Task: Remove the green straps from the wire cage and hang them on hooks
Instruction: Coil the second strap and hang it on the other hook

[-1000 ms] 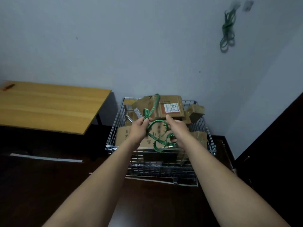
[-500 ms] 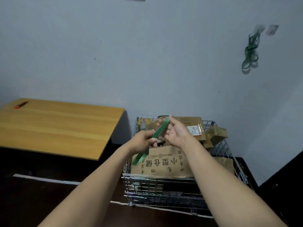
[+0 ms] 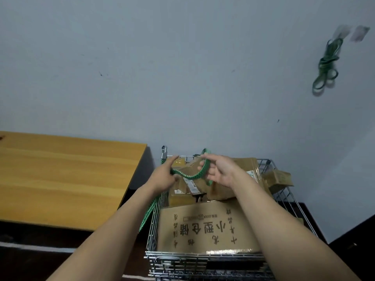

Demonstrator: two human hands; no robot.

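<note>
A green strap [image 3: 191, 175] with pale teeth sags between my two hands above the wire cage [image 3: 205, 258]. My left hand [image 3: 165, 177] grips one part of it, and a loose end trails down past my left forearm outside the cage. My right hand [image 3: 218, 172] pinches the strap where it loops over my fingers. High on the wall at the right, a bundle of green straps [image 3: 325, 66] hangs from a pale hook [image 3: 342, 32]. A second pale hook [image 3: 359, 33] sits beside it with nothing on it.
The cage holds several cardboard boxes, the nearest one [image 3: 207, 230] printed with large characters. A wooden table [image 3: 65, 175] stands to the left, close to the cage. A dark cabinet edge [image 3: 357, 254] is at the lower right. The floor is dark.
My hands have moved apart, drawing the strap out into a sagging length between them. The view has tilted up, so the cage sits lower and the hanging straps more central.
</note>
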